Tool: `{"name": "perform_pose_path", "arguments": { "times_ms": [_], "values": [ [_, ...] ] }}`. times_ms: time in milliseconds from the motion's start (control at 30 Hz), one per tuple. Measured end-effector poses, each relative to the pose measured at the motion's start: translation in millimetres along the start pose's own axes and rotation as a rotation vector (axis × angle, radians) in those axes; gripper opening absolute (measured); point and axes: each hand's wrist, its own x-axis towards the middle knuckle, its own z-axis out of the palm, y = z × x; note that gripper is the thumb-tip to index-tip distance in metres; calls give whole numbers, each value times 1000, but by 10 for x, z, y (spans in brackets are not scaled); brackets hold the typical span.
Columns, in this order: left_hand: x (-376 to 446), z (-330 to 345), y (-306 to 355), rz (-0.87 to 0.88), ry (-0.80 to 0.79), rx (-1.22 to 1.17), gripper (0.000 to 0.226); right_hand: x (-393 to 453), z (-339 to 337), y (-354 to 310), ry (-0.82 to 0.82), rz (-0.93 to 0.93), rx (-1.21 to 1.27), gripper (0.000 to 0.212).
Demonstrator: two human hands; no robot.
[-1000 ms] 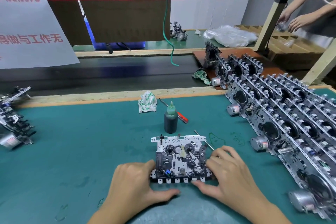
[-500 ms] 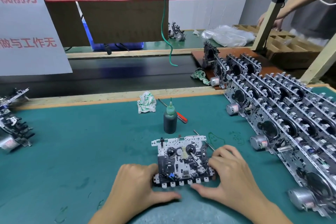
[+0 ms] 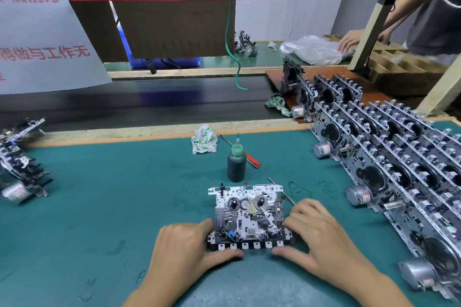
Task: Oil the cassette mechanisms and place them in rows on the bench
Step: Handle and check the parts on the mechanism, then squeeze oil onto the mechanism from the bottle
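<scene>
Head view: both hands, left hand (image 3: 185, 244) and right hand (image 3: 316, 234), grip 1 cassette mechanism (image 3: 248, 217) flat on the green surface (image 3: 99, 194), fingers curled round its sides. Keep it level before reaching for the oil bottle (image 3: 236, 164).

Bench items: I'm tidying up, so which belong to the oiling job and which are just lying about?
Job: cassette mechanism gripped by left hand and right hand; oil bottle; finished rows.
Lying about: crumpled rag; red-handled screwdriver; plastic bag.
</scene>
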Motion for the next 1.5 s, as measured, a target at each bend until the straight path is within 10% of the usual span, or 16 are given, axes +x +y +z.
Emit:
{"name": "perform_pose_path", "arguments": {
  "times_ms": [367, 633, 800, 1000, 1200, 1500],
  "values": [
    [-18, 4, -22, -125, 23, -61, 76, 64, -26, 15, -46, 76, 43, 54],
    [9, 26, -46, -346, -87, 53, 64, 792, -73, -39, 123, 575, 541, 32],
    [-21, 48, -22, -382, -137, 144, 76, 1390, 272, 9, -256, 687, 890, 60],
    [-23, 27, -35, -377, -177, 169, 87, 1631, 468, 22, -416, 689, 834, 36],
    [-7, -3, -35, -385, -146, 107, 88, 1463, 110, -134, 217, 713, 1201, 15],
    [24, -44, 0, -342, -83, 1, 66, 631, -171, -311, 587, 781, 1443, 21]
  ]
}}
